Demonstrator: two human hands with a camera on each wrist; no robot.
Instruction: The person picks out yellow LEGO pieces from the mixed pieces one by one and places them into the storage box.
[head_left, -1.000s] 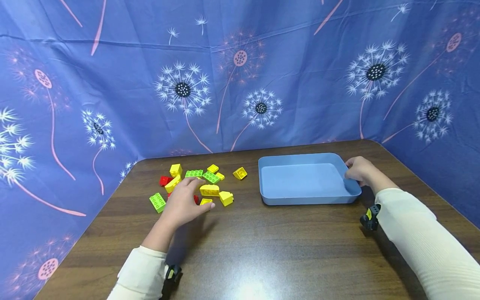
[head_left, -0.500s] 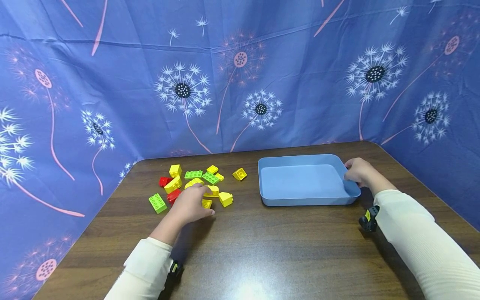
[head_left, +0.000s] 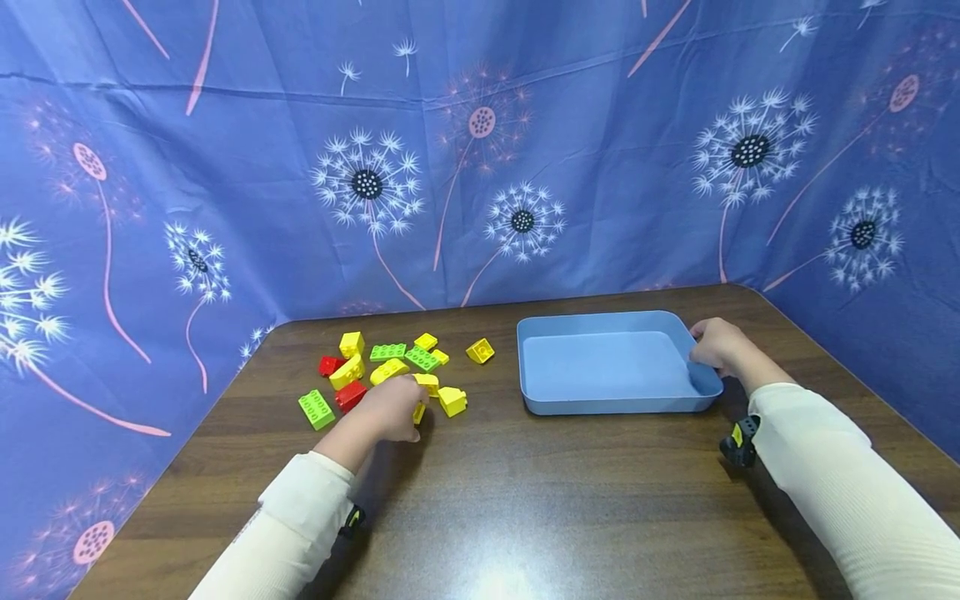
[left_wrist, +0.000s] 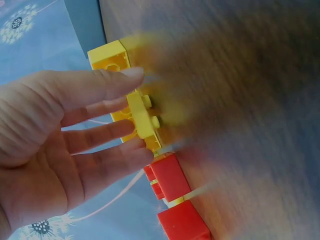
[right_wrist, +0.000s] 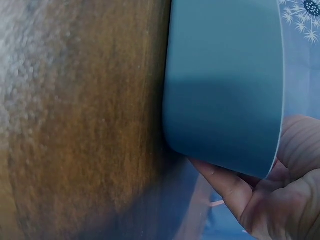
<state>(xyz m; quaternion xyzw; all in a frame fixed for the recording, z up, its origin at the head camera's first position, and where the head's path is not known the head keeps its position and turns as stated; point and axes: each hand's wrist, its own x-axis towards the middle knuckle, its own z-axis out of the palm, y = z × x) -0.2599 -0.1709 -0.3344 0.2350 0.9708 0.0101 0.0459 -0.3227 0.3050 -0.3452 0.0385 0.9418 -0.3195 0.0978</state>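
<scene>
The left hand (head_left: 390, 408) had its fingers spread beside a small yellow brick (head_left: 419, 413) at its three o'clock; contact was undetermined. The right hand (head_left: 720, 346) pinched the blue tray (head_left: 603, 364) by its three o'clock wall. A green brick (head_left: 317, 410) lay at the left hand's nine o'clock

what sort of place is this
Likely an indoor tabletop play or work spot: a dark brown wood-grain table screened by hanging blue dandelion-print fabric, with red, yellow and green plastic toy bricks and a shallow blue rectangular tray on it.
</scene>
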